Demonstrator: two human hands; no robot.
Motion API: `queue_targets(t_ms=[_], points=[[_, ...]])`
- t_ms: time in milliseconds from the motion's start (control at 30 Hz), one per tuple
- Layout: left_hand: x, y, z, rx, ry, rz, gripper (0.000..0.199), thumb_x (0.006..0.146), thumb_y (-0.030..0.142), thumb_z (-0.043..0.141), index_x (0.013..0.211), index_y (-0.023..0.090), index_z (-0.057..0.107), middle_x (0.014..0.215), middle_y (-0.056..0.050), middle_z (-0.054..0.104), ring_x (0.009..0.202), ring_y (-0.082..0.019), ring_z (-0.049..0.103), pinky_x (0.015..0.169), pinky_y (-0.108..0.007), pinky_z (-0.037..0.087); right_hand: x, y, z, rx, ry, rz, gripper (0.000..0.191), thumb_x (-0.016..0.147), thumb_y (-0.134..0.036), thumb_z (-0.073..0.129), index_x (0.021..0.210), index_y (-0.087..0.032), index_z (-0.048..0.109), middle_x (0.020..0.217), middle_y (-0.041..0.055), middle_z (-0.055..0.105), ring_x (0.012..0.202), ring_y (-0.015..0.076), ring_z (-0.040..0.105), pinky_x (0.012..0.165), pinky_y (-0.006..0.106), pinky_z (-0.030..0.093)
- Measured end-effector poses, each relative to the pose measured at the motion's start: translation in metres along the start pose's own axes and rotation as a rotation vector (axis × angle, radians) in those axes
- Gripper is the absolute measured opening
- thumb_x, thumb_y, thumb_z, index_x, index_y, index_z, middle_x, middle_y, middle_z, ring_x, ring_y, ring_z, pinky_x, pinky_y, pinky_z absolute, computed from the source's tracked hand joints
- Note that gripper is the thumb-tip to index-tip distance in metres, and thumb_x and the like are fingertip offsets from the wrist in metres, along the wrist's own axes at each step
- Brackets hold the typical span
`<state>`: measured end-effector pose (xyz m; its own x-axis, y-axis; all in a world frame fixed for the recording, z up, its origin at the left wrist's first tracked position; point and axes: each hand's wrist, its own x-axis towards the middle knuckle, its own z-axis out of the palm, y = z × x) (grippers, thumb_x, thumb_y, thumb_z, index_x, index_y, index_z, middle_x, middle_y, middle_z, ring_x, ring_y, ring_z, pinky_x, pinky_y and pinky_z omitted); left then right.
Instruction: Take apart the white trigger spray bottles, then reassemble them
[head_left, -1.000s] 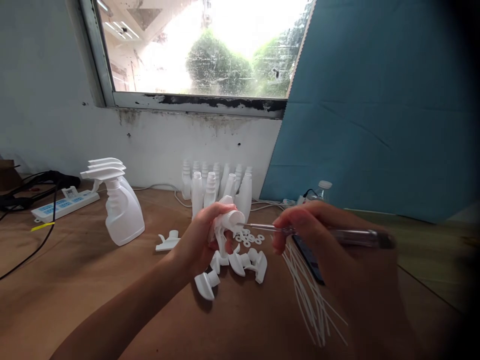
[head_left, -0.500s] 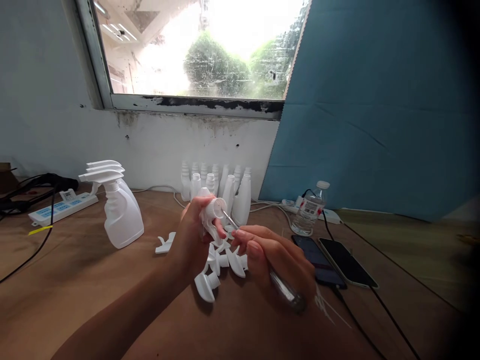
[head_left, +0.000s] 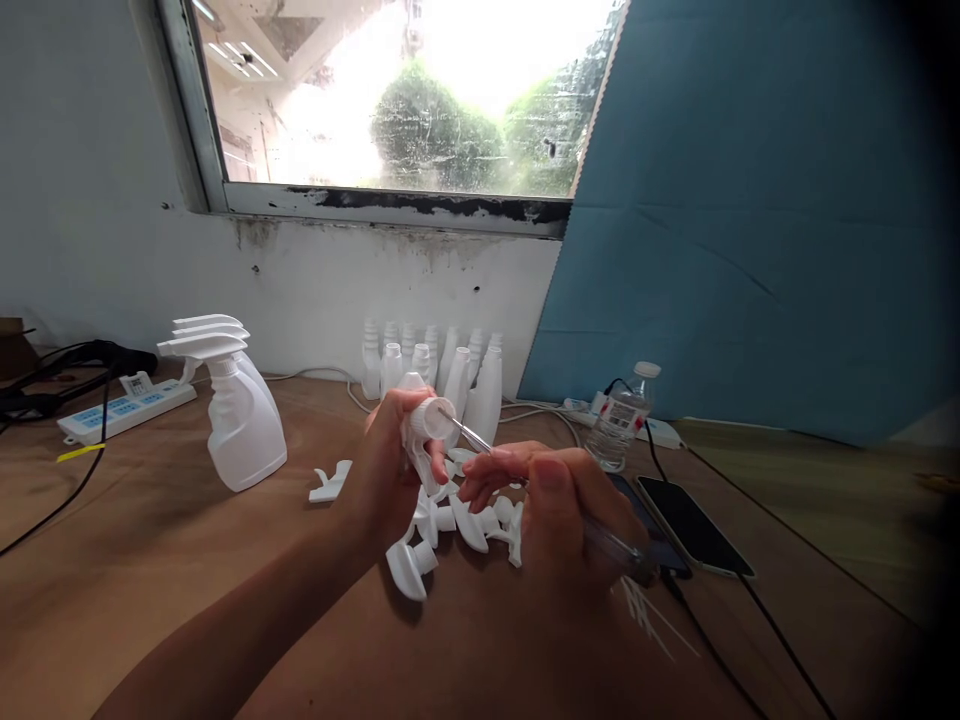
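A white spray head (head_left: 420, 440) is in my left hand (head_left: 386, 450), its round collar facing right toward the other hand. My right hand (head_left: 559, 510) is closed around a screwdriver (head_left: 474, 437) with a thin metal shaft and a clear handle. The shaft's tip is at the collar's opening; how far it reaches inside cannot be seen. Several loose white spray heads (head_left: 409, 570) lie on the table below and behind my hands. Thin white strips (head_left: 649, 615) lie beside my right wrist.
Spray bottles with heads (head_left: 246, 430) stand at the left, near a power strip (head_left: 127, 412). Several white bottles without heads (head_left: 457, 380) stand by the wall. A water bottle (head_left: 621, 420), a phone (head_left: 694, 525) and cables are at the right.
My right hand has moved to the right and slightly back, so more of the screwdriver's shaft shows. More loose spray heads are visible between the hands. My left hand is almost unmoved.
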<state>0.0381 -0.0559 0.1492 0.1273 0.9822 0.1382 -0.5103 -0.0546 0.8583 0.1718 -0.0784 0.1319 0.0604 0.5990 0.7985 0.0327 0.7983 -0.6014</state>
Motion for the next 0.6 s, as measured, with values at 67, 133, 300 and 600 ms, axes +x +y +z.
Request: queue_targets(t_ms=[67,133,300,600], points=[[0.000,0.001,0.000,-0.004,0.010,-0.004,0.024,0.081,0.035,0.048,0.064,0.018,0.047,0.040,0.001,0.049,0.041,-0.009,0.041,0.044,-0.018,0.033,-0.001,0.002,0.001,0.001,-0.006,0.032,0.028,0.094,-0.035,0.046,0.078,-0.019,0.062,0.073,0.0051,0.072,0.055,0.0167,0.067,0.051,0.032,0.057],[0.001,0.001,-0.001,-0.022,0.002,-0.044,0.025,0.080,0.037,0.048,0.065,0.018,0.048,0.040,0.001,0.049,0.040,-0.009,0.042,0.043,-0.018,0.032,-0.003,0.003,0.003,0.021,0.015,0.062,0.030,0.094,-0.038,0.045,0.076,-0.019,0.061,0.073,0.0061,0.072,0.055,0.0171,0.066,0.051,0.033,0.057],[0.003,0.001,-0.004,-0.070,-0.026,-0.139,0.032,0.080,0.043,0.045,0.060,0.018,0.045,0.039,0.002,0.045,0.035,-0.007,0.037,0.041,-0.018,0.030,-0.004,0.000,0.009,0.194,0.122,0.117,0.025,0.092,-0.032,0.048,0.074,-0.021,0.061,0.070,0.0030,0.070,0.052,0.0164,0.065,0.048,0.032,0.054],[0.000,0.001,0.000,-0.017,-0.147,-0.191,0.026,0.078,0.037,0.050,0.062,0.016,0.049,0.040,0.003,0.044,0.033,-0.005,0.033,0.038,-0.018,0.024,0.018,-0.005,-0.004,0.391,0.077,0.364,0.030,0.088,-0.036,0.049,0.066,-0.018,0.057,0.052,0.0013,0.065,0.032,0.0152,0.055,0.029,0.025,0.041]])
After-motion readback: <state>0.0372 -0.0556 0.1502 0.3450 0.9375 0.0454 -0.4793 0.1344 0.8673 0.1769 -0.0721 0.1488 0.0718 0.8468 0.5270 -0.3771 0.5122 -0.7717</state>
